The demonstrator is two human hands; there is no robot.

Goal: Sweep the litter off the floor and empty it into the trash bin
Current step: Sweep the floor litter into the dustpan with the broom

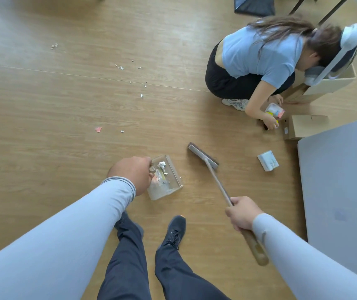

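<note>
Left hand (133,174) gripped the dustpan (165,178); right hand (241,212) gripped the broom (204,156), its head at the pan's 3 o'clock. Loose litter (130,68) lay on open floor (43,105) at 11 o'clock; gray panel (340,180) edged 3 o'clock.

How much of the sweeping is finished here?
Partly done: the dustpan, held by the left hand, already holds crumpled paper. The right hand grips the broom. White scraps and a pink scrap remain on the floor. No emptying shows yet.
</note>
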